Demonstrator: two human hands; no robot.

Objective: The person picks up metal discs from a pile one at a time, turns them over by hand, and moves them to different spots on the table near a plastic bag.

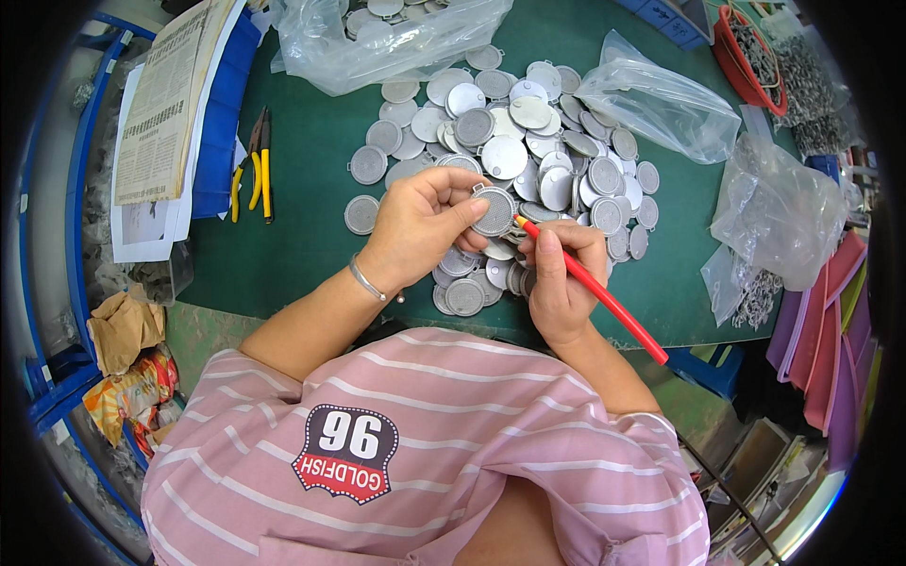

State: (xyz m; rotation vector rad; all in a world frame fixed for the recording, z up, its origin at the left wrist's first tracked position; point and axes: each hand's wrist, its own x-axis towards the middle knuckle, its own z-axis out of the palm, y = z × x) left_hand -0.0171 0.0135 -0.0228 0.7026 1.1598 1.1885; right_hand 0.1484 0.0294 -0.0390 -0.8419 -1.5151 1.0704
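Between the thumb and fingers of my left hand [420, 222] is a round grey metal disc [494, 211] with a small loop on its rim and a textured face. My right hand [563, 283] grips a red pencil [604, 294], its yellowish tip close to the disc's right edge; whether it touches I cannot tell. Behind and beneath both hands spreads a heap of similar metal discs [505, 157], some smooth and shiny, others textured. A few lie apart at the left, such as a single disc [361, 215].
A green table [302, 255] bears the heap. To the left are yellow-handled pliers [255, 174], another yellow-handled tool [266, 179] and a blue bin [219, 123] with papers. Clear plastic bags [661, 99] lie behind and right. A red basket [746, 61] stands at the far right.
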